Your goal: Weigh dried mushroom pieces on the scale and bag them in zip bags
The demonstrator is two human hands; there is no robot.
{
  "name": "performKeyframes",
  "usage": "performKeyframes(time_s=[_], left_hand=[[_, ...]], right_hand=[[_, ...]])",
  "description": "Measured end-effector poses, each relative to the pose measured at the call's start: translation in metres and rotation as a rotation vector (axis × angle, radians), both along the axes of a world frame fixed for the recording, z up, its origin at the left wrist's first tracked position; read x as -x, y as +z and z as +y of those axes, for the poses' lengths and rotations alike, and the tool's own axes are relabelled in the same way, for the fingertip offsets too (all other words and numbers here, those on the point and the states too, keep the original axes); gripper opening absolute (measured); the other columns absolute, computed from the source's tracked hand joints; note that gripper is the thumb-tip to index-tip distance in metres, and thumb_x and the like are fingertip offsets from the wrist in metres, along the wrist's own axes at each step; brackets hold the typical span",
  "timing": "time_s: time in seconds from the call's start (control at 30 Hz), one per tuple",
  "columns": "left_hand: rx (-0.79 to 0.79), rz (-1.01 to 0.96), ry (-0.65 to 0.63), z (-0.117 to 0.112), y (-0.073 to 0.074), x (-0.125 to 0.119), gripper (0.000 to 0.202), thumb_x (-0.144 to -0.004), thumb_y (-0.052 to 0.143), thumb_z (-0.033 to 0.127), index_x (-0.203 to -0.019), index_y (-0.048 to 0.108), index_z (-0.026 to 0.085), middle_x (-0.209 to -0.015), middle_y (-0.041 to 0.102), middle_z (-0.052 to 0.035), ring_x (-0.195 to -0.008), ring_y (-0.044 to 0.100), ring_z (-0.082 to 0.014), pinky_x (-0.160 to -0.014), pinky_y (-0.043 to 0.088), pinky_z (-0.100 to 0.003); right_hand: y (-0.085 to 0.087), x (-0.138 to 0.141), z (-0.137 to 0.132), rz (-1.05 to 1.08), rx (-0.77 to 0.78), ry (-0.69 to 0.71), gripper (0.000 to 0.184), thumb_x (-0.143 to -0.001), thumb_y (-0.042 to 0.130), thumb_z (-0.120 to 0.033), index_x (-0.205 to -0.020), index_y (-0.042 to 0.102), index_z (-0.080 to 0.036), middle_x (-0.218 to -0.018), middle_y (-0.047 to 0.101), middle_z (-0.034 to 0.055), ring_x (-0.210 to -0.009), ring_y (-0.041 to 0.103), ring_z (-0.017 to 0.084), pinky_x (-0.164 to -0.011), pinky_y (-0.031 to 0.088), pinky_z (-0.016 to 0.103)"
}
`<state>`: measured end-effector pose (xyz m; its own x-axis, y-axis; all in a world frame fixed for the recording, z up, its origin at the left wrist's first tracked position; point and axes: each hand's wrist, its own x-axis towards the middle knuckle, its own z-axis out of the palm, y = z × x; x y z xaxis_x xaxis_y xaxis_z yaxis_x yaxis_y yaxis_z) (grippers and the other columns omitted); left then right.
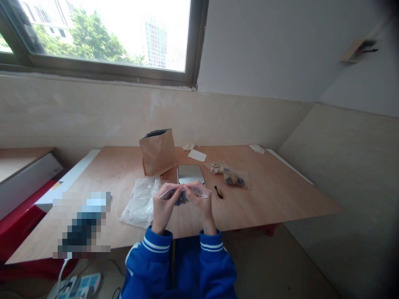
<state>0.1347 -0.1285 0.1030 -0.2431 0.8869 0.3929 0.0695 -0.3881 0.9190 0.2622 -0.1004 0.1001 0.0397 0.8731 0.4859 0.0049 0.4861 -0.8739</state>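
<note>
Head view, from the left: a loose pile of clear plastic bags (140, 201) lies flat on the table (274, 191), close beside the left hand (163, 205). Behind it a brown paper bag (157, 151) stands upright, mouth open. The left hand pinches one end of a small clear bag's (183, 196) top edge and the right hand (201, 203) pinches the other. Held this way above the table's near edge, its dark contents probably sink to the bottom. Just beyond sits a silver scale (190, 173); further right lie a dark piece (218, 191) and a filled bag (230, 174).
</note>
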Motion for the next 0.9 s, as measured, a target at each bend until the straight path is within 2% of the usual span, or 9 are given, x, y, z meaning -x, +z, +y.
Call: performKeyframes(time_s=[0.1, 0.27, 0.4, 0.5, 0.63, 0.73, 0.83, 0.9], left_hand=[[0.044, -0.045, 0.011, 0.000, -0.001, 0.000, 0.021, -0.078, 0.072, 0.037, -0.082, 0.073, 0.016, -0.080, 0.071, -0.0053, -0.073, 0.066, -0.0165, -0.065, 0.053, -0.025], [0.144, -0.095, 0.046, 0.003, -0.007, 0.001, 0.029, -0.079, 0.069, 0.043, -0.083, 0.073, 0.015, -0.076, 0.072, -0.0044, -0.070, 0.065, -0.0168, -0.063, 0.052, -0.025], [0.188, -0.209, 0.071, 0.010, -0.015, 0.000, 0.040, -0.081, 0.064, 0.051, -0.067, 0.068, 0.014, -0.063, 0.067, -0.0032, -0.061, 0.063, -0.0163, -0.057, 0.050, -0.025], [0.233, -0.259, 0.094, 0.015, -0.021, 0.000, 0.051, -0.084, 0.056, 0.059, -0.059, 0.062, 0.015, -0.057, 0.065, -0.0033, -0.055, 0.062, -0.0162, -0.055, 0.051, -0.026], [0.330, -0.333, 0.043, 0.020, -0.026, 0.002, 0.063, -0.087, 0.039, 0.067, -0.068, 0.069, 0.015, -0.066, 0.071, -0.0097, -0.065, 0.068, -0.0212, -0.064, 0.055, -0.032], [0.387, -0.387, 0.006, 0.024, -0.031, 0.002, 0.070, -0.088, 0.033, 0.069, -0.074, 0.072, 0.013, -0.070, 0.073, -0.0128, -0.070, 0.070, -0.0241, -0.064, 0.055, -0.034], [0.389, -0.383, -0.038, 0.028, -0.036, 0.001, 0.072, -0.088, 0.031, 0.069, -0.079, 0.073, 0.011, -0.074, 0.074, -0.0142, -0.073, 0.071, -0.0249, -0.067, 0.056, -0.035], [0.309, -0.305, -0.045, 0.030, -0.037, 0.003, 0.070, -0.089, 0.032, 0.067, -0.082, 0.074, 0.011, -0.077, 0.074, -0.0147, -0.075, 0.071, -0.0250, -0.069, 0.056, -0.036]], right_hand=[[-0.002, 0.000, 0.000, 0.011, 0.015, -0.003, 0.018, -0.081, 0.068, -0.038, -0.074, 0.072, -0.021, -0.078, 0.070, 0.0038, -0.077, 0.065, 0.019, -0.075, 0.051, 0.031], [-0.011, 0.000, 0.003, 0.018, 0.097, -0.018, 0.033, -0.088, 0.057, -0.047, -0.078, 0.072, -0.020, -0.078, 0.071, 0.0041, -0.078, 0.065, 0.020, -0.073, 0.050, 0.030], [-0.021, 0.002, 0.008, 0.066, 0.205, -0.062, 0.055, -0.089, 0.044, -0.064, -0.064, 0.065, -0.019, -0.058, 0.061, 0.0029, -0.062, 0.058, 0.017, -0.063, 0.047, 0.028], [-0.026, 0.003, 0.012, 0.125, 0.285, -0.172, 0.063, -0.086, 0.037, -0.073, -0.055, 0.054, -0.021, -0.048, 0.051, 0.0008, -0.054, 0.052, 0.016, -0.057, 0.045, 0.027], [-0.030, 0.004, 0.014, 0.139, 0.305, -0.238, 0.064, -0.086, 0.034, -0.075, -0.061, 0.057, -0.020, -0.056, 0.061, 0.0035, -0.056, 0.056, 0.016, -0.060, 0.047, 0.027], [-0.032, 0.007, 0.014, 0.130, 0.301, -0.278, 0.065, -0.086, 0.034, -0.075, -0.064, 0.060, -0.019, -0.063, 0.066, 0.0068, -0.061, 0.061, 0.018, -0.063, 0.048, 0.028], [-0.036, 0.006, 0.018, 0.091, 0.293, -0.320, 0.065, -0.085, 0.036, -0.075, -0.058, 0.057, -0.020, -0.054, 0.062, 0.0046, -0.053, 0.057, 0.016, -0.055, 0.045, 0.026], [-0.038, -0.003, 0.022, 0.064, 0.295, -0.331, 0.065, -0.084, 0.038, -0.076, -0.054, 0.055, -0.020, -0.048, 0.057, 0.0027, -0.047, 0.053, 0.015, -0.049, 0.041, 0.026]])
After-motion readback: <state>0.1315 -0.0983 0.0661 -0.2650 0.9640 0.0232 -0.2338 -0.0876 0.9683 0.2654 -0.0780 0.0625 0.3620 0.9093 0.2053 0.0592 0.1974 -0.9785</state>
